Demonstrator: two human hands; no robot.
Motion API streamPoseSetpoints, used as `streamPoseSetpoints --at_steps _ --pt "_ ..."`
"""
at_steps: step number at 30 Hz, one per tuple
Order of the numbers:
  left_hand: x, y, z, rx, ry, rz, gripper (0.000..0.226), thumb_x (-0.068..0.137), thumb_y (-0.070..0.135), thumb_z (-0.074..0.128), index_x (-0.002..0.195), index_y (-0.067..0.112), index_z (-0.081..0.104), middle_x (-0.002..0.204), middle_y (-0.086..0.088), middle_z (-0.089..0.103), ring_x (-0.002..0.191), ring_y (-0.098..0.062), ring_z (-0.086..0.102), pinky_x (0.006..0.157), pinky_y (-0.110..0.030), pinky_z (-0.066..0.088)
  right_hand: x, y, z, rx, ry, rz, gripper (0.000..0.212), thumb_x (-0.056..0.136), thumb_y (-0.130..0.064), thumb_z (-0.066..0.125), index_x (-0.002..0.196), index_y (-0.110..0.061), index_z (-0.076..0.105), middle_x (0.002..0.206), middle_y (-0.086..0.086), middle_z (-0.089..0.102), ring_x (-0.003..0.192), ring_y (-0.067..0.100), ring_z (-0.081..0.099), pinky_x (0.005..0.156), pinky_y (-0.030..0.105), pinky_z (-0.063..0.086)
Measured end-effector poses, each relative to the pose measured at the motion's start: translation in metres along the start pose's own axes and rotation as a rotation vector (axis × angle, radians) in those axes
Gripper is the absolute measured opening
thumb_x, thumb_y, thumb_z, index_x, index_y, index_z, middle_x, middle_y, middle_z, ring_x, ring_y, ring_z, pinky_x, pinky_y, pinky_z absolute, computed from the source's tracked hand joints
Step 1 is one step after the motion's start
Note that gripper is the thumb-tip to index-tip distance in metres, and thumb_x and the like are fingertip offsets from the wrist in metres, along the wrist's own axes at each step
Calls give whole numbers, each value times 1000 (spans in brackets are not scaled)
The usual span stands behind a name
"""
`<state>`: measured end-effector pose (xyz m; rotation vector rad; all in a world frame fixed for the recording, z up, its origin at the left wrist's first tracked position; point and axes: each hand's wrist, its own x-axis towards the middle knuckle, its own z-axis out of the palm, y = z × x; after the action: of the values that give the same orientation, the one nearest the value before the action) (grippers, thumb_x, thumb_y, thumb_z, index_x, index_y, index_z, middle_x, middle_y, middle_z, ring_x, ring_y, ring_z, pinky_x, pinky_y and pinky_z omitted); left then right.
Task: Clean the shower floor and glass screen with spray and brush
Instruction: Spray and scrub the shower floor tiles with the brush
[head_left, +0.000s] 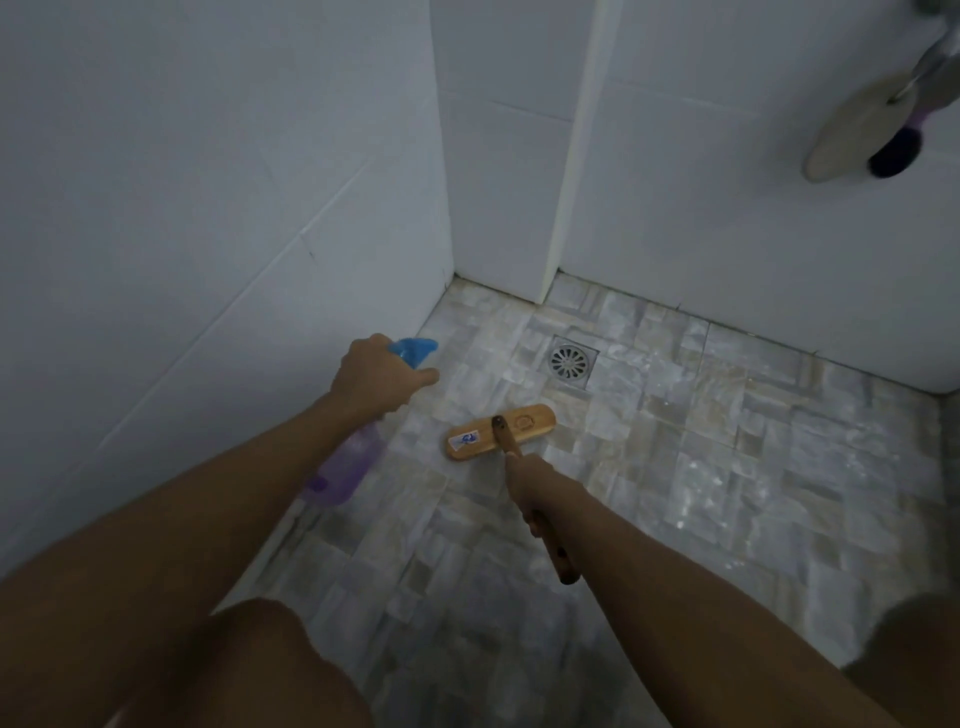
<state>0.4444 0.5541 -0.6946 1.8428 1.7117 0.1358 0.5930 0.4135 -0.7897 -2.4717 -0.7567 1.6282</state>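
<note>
Item: spray bottle (347, 467), purple body, blue trigger head. It is being gripped at the neck by the left hand (374, 379), fingers curled round it and forefinger stretched forward under the nozzle, which is being pointed toward the floor corner beside the left tiled wall (208, 208).

Item: wooden brush (530, 421), flat oblong head with a small label. Its head is being rested on the shower floor (727, 467), just short of the drain; its long handle is being held by the right hand (530, 486), closed round the upper shaft, with the end of the handle sticking out behind the hand.

Item: round metal drain (571, 361), set in a square plate, lying between the brush head and the back wall.

Item: white upright strip (571, 156), dividing the back wall.

Item: pale oval paddle (852, 130) and dark-bristled brush (896, 153), being hung at upper right, blurred.

Item: two bare knees (260, 665), being shown at the lower edge.
</note>
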Motion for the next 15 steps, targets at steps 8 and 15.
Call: streamPoseSetpoints --at_steps 8,15 --pt "2 14 -15 56 28 17 70 57 59 85 96 3 66 82 -12 72 65 -24 71 61 -35 62 7 -8 -13 -92 -75 -22 55 102 4 42 155 -4 29 133 27 57 91 36 62 79 43 59" --pt "-3 22 -29 163 80 107 60 77 47 82 112 1 66 91 -13 64 81 -25 64 72 -29 50 5 -11 -33 -347 -210 -108 41 99 7 47 140 7 45 123 26 63 92 39 67 54 35 49"
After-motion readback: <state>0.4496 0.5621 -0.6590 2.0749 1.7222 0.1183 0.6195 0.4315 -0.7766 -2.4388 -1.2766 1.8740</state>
